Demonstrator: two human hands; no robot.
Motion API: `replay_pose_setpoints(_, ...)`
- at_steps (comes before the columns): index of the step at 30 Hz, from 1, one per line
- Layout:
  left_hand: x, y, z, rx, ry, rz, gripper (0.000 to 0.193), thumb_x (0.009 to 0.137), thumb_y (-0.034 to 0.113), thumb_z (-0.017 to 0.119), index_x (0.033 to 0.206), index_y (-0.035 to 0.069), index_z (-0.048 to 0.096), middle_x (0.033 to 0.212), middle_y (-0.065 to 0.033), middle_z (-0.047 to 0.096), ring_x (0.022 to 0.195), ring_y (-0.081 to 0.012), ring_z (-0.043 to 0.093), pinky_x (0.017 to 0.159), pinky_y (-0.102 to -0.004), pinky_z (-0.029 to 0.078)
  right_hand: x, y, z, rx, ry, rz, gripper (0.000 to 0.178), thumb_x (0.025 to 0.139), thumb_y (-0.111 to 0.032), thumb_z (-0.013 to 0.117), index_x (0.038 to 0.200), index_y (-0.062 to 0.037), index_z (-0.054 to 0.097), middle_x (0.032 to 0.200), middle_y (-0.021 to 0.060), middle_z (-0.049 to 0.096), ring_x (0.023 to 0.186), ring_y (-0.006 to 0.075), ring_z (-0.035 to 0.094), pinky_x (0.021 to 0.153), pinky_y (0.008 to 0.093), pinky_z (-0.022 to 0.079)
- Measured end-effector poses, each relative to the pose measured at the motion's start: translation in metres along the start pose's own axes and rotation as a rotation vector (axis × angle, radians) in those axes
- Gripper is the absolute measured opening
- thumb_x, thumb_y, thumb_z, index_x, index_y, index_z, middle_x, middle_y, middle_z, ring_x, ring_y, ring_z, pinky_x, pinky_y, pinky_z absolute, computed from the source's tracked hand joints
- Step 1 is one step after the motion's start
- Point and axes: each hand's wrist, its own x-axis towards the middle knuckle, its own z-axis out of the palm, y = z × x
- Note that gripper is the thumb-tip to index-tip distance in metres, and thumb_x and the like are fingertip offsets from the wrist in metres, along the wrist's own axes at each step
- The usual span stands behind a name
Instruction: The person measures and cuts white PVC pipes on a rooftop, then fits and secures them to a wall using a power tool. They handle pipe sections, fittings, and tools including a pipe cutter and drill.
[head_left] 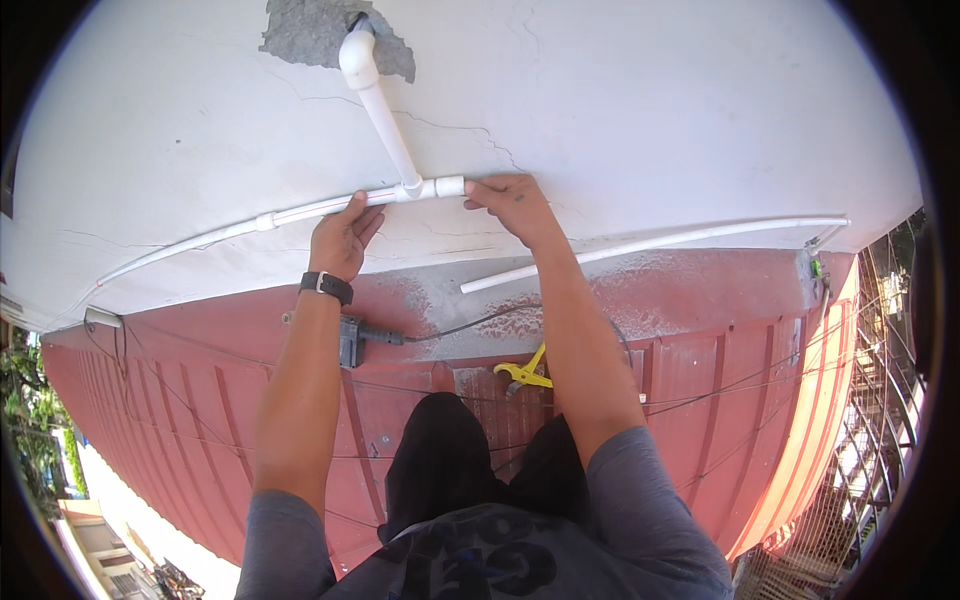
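Note:
A long white plastic pipe point(200, 238) runs along the wall to a tee fitting point(411, 190), from which a branch pipe point(388, 132) rises to an elbow point(357, 58) at a broken patch of the wall. My left hand point(342, 240) is closed on the pipe just left of the tee, thumb in front, some fingers behind it. To the right of the tee sits a short white coupling point(450, 187). My right hand point(512, 205) pinches its free right end with thumb and fingers; whether something small is between the fingertips is hidden.
Another white pipe point(640, 243) slants along the wall at right, its near end loose. A yellow-handled tool point(525, 373) and a dark corded tool point(350, 342) lie on the red metal roof point(700, 400). Thin cables cross the roof; a metal lattice point(860, 430) stands beyond its right edge.

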Motion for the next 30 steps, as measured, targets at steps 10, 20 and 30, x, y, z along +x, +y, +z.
replay_pose_setpoints(10, 0.001, -0.005, -0.007, -0.022, -0.014, -0.003, 0.044, 0.095, 0.021, 0.073, 0.124, -0.007, 0.056, 0.124, -0.0167, 0.063, 0.118, -0.0300, 0.062, 0.108, -0.0400, 0.050, 0.006, 0.014, 0.001, -0.026, -0.007, -0.002, 0.041, 0.087, -0.040, 0.077, 0.098, -0.0007, 0.079, 0.081, 0.0059, 0.072, 0.077, 0.0134, 0.055, 0.074, 0.0311, 0.046)
replay_pose_setpoints(20, 0.000, -0.005, -0.006, -0.025, 0.008, 0.024, 0.050, 0.093, 0.018, 0.076, 0.122, -0.013, 0.051, 0.118, -0.0184, 0.062, 0.113, -0.0292, 0.065, 0.100, -0.0382, 0.056, 0.007, 0.016, 0.002, -0.025, -0.019, 0.006, 0.043, 0.089, -0.040, 0.076, 0.101, 0.0015, 0.077, 0.084, 0.0059, 0.070, 0.078, 0.0132, 0.056, 0.076, 0.0305, 0.046)
replay_pose_setpoints(30, 0.002, -0.008, -0.006, -0.028, 0.026, 0.015, 0.047, 0.095, 0.022, 0.073, 0.127, -0.008, 0.053, 0.120, -0.0176, 0.063, 0.115, -0.0314, 0.064, 0.103, -0.0397, 0.054, 0.003, 0.012, 0.005, 0.022, -0.003, -0.035, 0.044, 0.087, -0.041, 0.077, 0.101, 0.0008, 0.078, 0.089, 0.0078, 0.076, 0.076, 0.0123, 0.056, 0.075, 0.0296, 0.048)
